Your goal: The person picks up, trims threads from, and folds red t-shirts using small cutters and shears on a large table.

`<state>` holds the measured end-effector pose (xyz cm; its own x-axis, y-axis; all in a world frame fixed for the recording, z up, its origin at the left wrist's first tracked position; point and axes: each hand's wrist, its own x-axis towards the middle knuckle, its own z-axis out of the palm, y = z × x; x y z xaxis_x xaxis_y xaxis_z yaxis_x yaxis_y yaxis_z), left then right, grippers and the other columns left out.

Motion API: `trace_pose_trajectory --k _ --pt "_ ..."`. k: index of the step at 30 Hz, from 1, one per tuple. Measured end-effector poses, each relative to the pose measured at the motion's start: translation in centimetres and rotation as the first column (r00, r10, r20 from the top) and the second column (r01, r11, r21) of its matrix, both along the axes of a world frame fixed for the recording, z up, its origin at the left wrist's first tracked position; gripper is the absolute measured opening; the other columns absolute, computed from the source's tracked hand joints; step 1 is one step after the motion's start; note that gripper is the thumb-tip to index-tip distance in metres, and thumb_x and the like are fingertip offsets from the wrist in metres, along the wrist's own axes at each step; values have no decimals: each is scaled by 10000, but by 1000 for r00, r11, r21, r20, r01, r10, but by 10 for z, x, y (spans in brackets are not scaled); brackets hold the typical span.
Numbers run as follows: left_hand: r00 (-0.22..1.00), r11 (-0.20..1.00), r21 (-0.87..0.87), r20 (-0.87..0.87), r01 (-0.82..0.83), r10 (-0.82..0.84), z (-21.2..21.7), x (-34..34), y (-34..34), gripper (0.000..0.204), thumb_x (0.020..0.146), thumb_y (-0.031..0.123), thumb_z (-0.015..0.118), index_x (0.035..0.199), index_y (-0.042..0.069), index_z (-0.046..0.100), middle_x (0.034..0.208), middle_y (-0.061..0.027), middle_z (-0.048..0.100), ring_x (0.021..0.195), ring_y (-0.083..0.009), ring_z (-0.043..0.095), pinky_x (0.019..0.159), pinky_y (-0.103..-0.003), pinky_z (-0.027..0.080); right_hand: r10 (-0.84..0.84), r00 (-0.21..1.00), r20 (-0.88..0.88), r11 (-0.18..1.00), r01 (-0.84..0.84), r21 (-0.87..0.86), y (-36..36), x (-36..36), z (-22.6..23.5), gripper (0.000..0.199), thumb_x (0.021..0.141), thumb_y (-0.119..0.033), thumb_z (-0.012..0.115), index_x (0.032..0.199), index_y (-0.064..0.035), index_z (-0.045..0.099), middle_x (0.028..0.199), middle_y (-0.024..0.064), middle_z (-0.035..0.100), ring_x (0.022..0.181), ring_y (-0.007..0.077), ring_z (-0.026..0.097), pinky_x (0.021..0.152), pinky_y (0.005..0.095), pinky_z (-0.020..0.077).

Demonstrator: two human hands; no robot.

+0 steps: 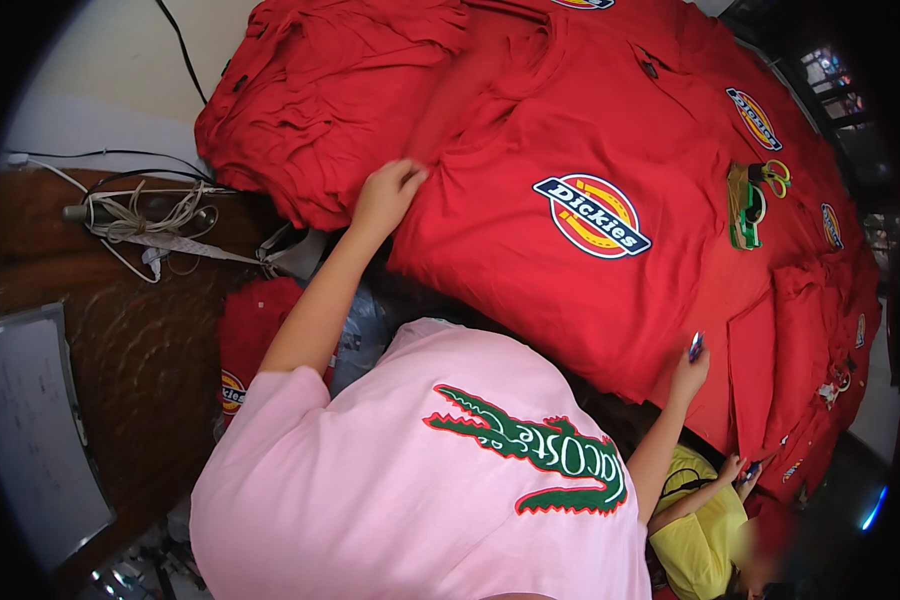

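Fingers of left hand (386, 195), at eleven o'clock, half-curled by edge of spread red shirt (555, 270); cannot tell whether cloth is pinched. Right hand (688, 376), nearing four o'clock, closed around small shiny tool (696, 346). Shirt lies toward one o'clock, emblem (592, 216) up; bunched red cloth (310, 110) at eleven.

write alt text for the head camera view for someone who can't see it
A person in a pink T-shirt has their left hand at the edge of a red T-shirt with an oval emblem, spread among other red garments; their right hand grips a small tool, possibly thread snips. A co-worker in yellow is at lower right.
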<state>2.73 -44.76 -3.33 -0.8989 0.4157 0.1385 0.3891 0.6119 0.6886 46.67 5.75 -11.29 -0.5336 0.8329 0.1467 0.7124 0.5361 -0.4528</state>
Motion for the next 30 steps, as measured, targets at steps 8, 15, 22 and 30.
trace_pose_trajectory --k 8,15,22,30 --pt "877 921 -228 -301 316 -375 -43 -69 88 113 903 155 720 978 73 738 938 -122 689 971 -344 683 865 -440 556 -33 999 33 998 31 51 34 -58 -16 490 828 -19 723 1306 18 621 1172 238 602 1070 418 617 941 483 507" --pt "987 987 93 -106 132 -122 -10 -89 44 140 913 154 760 973 28 766 957 -135 752 888 -256 725 816 -374 557 -47 981 -190 995 64 82 5 -91 25 325 912 -126 753 1220 -38 702 1196 150 634 1082 293 624 929 384 516" --pt "115 783 616 774 92 -622 62 -64 -115 171 856 114 804 916 -2 694 784 -108 700 667 -182 653 649 -300 511 29 926 -376 954 -138 -266 4 -121 57 190 947 -175 769 1033 -6 755 1007 49 669 913 145 616 819 286 496" --pt "786 955 199 542 222 -296 20 -29 -8 442 872 268 826 1209 27 673 1099 -120 687 1078 -199 650 957 -352 518 71 946 -317 775 -252 -579 -5 -119 53 249 857 -122 838 988 25 685 912 29 594 846 129 584 804 263 450"
